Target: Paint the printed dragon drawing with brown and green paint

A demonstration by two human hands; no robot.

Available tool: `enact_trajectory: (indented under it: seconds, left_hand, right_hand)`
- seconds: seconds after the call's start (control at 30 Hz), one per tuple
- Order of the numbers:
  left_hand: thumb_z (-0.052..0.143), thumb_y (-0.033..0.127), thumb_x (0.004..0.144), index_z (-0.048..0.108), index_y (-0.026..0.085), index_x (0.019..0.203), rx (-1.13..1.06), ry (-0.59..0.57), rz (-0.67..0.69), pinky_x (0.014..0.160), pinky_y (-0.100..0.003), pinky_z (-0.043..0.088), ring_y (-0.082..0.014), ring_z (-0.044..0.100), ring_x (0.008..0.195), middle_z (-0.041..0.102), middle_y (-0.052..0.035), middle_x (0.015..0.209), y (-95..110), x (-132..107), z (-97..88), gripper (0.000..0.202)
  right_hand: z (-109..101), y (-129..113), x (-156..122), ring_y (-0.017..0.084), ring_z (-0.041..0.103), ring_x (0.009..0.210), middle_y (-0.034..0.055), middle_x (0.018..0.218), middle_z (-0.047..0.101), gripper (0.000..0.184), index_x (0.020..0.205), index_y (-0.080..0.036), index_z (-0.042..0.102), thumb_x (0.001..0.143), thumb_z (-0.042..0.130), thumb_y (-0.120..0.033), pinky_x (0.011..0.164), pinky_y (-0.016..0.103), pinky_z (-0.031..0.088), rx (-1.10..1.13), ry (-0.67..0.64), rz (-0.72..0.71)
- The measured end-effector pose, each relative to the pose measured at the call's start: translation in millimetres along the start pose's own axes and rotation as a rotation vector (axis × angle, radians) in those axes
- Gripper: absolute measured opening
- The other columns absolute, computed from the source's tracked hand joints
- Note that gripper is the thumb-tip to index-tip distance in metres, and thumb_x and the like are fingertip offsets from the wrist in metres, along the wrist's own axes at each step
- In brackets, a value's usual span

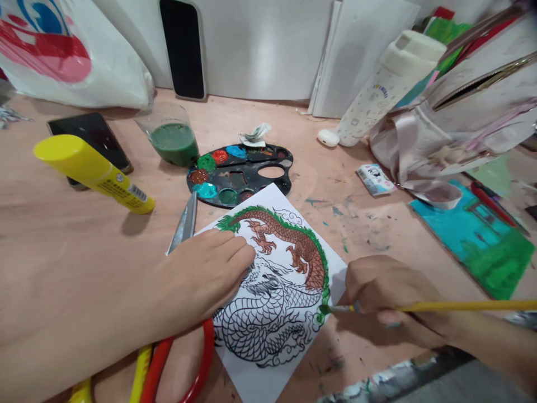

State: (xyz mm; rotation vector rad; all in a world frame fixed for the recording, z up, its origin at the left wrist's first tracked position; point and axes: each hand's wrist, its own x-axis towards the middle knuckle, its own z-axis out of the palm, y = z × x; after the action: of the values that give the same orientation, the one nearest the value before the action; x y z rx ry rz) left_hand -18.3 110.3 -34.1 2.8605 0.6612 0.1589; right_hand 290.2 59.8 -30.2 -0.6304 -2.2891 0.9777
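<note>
Dragon print sheet (268,341) laid on plywood desk (71,252), upper body painted brown and green, lower coils uncoloured. Sheet held down at its 10 o'clock by left hand (201,274), fingers pressed together, nothing pinched. Yellow-handled paintbrush (461,306) pinched by right hand (386,294) at sheet's 3 o'clock, green-loaded tip set at green edging. Paint palette (239,173) placed at sheet's 12 o'clock, glass of green water (172,143) at 11 o'clock. Red-handled scissors (183,221) lying under left arm, blade just beside sheet.

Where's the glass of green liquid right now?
In the head view, the glass of green liquid stands just left of the black paint palette, to the right of a black phone.
</note>
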Motion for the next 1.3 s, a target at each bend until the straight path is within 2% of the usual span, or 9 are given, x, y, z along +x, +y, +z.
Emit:
enact_trajectory:
  seconds: [0.17, 0.33, 0.47, 0.63, 0.77, 0.93, 1.07, 1.2, 1.3]
  left_hand:
    - [0.042, 0.01, 0.095, 0.047, 0.018, 0.087, -0.002, 0.01, -0.011, 0.068, -0.035, 0.028, -0.0212, 0.04, 0.074, 0.051, -0.0038, 0.083, 0.3, 0.3, 1.1, 0.012]
    - [0.042, 0.008, 0.093, 0.045, 0.018, 0.085, 0.003, 0.041, -0.002, 0.067, -0.036, 0.027, -0.0212, 0.039, 0.072, 0.049, -0.0034, 0.081, 0.3, 0.3, 2.8, 0.013]
    - [0.043, 0.008, 0.094, 0.044, 0.018, 0.086, 0.009, 0.035, -0.004, 0.067, -0.036, 0.027, -0.0211, 0.039, 0.073, 0.049, -0.003, 0.081, -0.1, -1.1, 4.5, 0.013]
    - [0.041, 0.007, 0.094, 0.045, 0.018, 0.085, -0.001, 0.031, -0.002, 0.067, -0.036, 0.027, -0.0211, 0.039, 0.072, 0.049, -0.0038, 0.08, 0.4, -0.6, 2.5, 0.014]
    - [0.041, 0.008, 0.095, 0.045, 0.017, 0.086, -0.01, 0.004, -0.01, 0.068, -0.036, 0.028, -0.0213, 0.04, 0.073, 0.049, -0.0038, 0.082, 0.3, 0.8, 0.7, 0.013]
    - [0.044, 0.008, 0.094, 0.043, 0.018, 0.086, 0.002, 0.003, -0.007, 0.067, -0.036, 0.028, -0.0212, 0.04, 0.072, 0.048, -0.0031, 0.081, 0.3, 0.3, 1.7, 0.013]
    - [0.044, 0.009, 0.095, 0.044, 0.018, 0.088, -0.007, -0.021, -0.013, 0.068, -0.036, 0.029, -0.0214, 0.041, 0.075, 0.049, -0.0032, 0.084, 0.7, 0.3, 2.2, 0.011]
    - [0.044, 0.008, 0.093, 0.043, 0.018, 0.085, -0.011, 0.025, -0.012, 0.066, -0.036, 0.028, -0.021, 0.039, 0.072, 0.048, -0.0028, 0.081, 0.5, 1.3, 1.9, 0.013]
    - [0.044, 0.009, 0.094, 0.044, 0.018, 0.087, 0.0, 0.01, -0.007, 0.068, -0.036, 0.029, -0.0214, 0.041, 0.074, 0.049, -0.0033, 0.082, 0.0, 1.2, 2.1, 0.012]
  right_hand:
    - [1.5, 0.0, -1.3, 0.016, 0.067, 0.074, 0.0077, 0.078, 0.069, 0.036, 0.092, -0.018, 0.058, 0.107, 0.033, -0.039, 0.063, 0.027, 0.049, 0.048, -0.062, -0.086]
    - [0.3, -0.1, -2.0, 0.015, 0.065, 0.069, 0.0066, 0.074, 0.068, 0.036, 0.087, -0.019, 0.057, 0.107, 0.034, -0.035, 0.063, 0.027, 0.047, 0.001, 0.008, 0.007]
    - [0.9, 0.8, -2.4, 0.016, 0.068, 0.074, 0.0087, 0.078, 0.07, 0.036, 0.09, -0.017, 0.059, 0.107, 0.034, -0.036, 0.064, 0.027, 0.048, 0.081, -0.056, -0.069]
    - [2.7, 1.2, -1.9, 0.015, 0.066, 0.07, 0.0078, 0.073, 0.069, 0.036, 0.085, -0.017, 0.06, 0.107, 0.037, -0.036, 0.063, 0.027, 0.048, 0.053, 0.058, 0.035]
    - [3.3, 1.2, -2.1, 0.016, 0.068, 0.071, 0.0087, 0.074, 0.07, 0.038, 0.086, -0.017, 0.06, 0.107, 0.036, -0.038, 0.062, 0.027, 0.049, 0.092, -0.002, -0.058]
    - [1.4, 0.2, -2.6, 0.015, 0.067, 0.069, 0.0072, 0.073, 0.069, 0.035, 0.085, -0.018, 0.058, 0.107, 0.036, -0.034, 0.062, 0.027, 0.048, 0.011, 0.043, 0.018]
    - [0.5, -0.1, -2.4, 0.017, 0.069, 0.074, 0.0094, 0.076, 0.071, 0.039, 0.086, -0.017, 0.059, 0.107, 0.033, -0.037, 0.063, 0.027, 0.049, 0.068, -0.045, -0.069]
    - [0.4, -0.1, -1.8, 0.016, 0.069, 0.073, 0.0084, 0.075, 0.07, 0.033, 0.09, -0.016, 0.06, 0.107, 0.037, -0.033, 0.067, 0.027, 0.052, 0.013, 0.023, -0.031]
    - [1.8, -0.2, -0.7, 0.016, 0.068, 0.071, 0.0078, 0.072, 0.069, 0.037, 0.085, -0.017, 0.058, 0.107, 0.034, -0.035, 0.064, 0.027, 0.05, 0.025, 0.01, -0.049]
